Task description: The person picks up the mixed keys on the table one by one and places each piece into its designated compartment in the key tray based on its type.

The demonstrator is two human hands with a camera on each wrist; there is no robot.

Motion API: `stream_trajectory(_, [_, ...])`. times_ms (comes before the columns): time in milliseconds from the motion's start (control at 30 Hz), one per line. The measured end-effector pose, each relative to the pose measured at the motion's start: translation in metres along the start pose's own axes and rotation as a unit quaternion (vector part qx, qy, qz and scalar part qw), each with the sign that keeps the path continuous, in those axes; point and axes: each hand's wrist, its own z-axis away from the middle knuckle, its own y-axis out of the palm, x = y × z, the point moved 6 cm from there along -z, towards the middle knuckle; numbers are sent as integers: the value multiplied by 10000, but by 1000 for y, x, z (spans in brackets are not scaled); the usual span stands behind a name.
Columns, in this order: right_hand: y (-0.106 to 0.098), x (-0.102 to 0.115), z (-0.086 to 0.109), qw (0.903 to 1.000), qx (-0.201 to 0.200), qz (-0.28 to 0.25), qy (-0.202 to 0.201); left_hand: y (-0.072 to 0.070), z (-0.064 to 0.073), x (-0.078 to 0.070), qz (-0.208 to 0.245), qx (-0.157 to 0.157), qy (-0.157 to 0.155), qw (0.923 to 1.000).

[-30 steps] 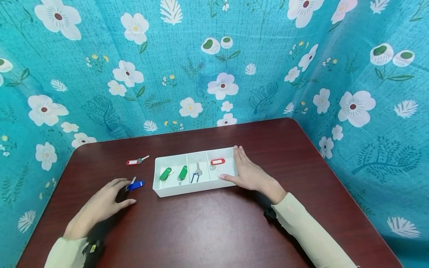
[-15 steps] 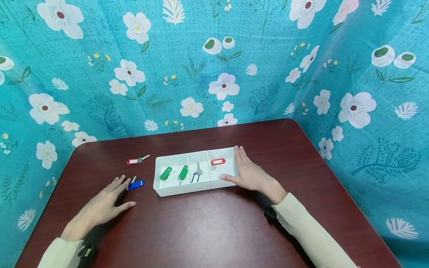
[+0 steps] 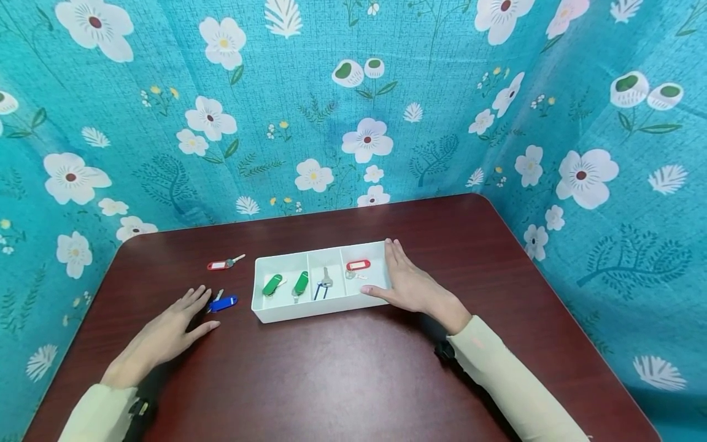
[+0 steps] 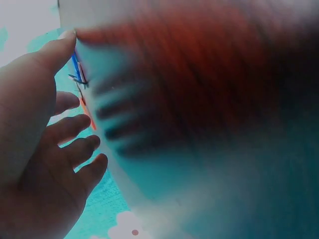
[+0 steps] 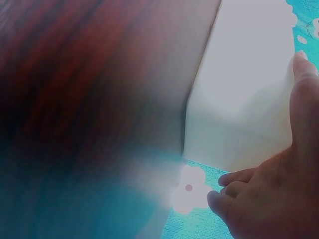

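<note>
My left hand (image 3: 166, 334) hovers or rests low over the table at the left, fingers extended and thumb spread apart. Just beyond its fingertips lies a key with a blue tag (image 3: 223, 304); whether they touch is unclear. Farther back is a key with a red tag (image 3: 218, 266). My right hand (image 3: 414, 288) rests against the right end of a white three-compartment tray (image 3: 309, 314), thumb over its front rim. The left compartment holds two green-tagged keys (image 3: 301, 283). In the middle one lies a key (image 3: 327, 280) with a blue-edged tag; the right has a red-tagged key (image 3: 358, 265).
A dark reddish-brown table (image 3: 353, 374) carries everything. A teal flowered cloth (image 3: 309, 110) hangs behind it and along both sides. Both forearms wear light sleeves (image 3: 508, 380), with dark wrist devices (image 3: 444, 351) below the cuffs.
My left hand has flattened and its fingers have straightened beside the blue-tagged key, drawing slightly left. My right hand, the tray and the keys have stayed put.
</note>
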Motion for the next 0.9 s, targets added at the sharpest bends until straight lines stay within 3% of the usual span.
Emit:
stream_trajectory(433, [-1,0,-1,10000,15,-6,27,1,-5,6,124,12,-10,9999])
stream_trajectory(900, [0,0,-1,10000,2,-22,14,-3,-5,2,-85,-88,33,9999])
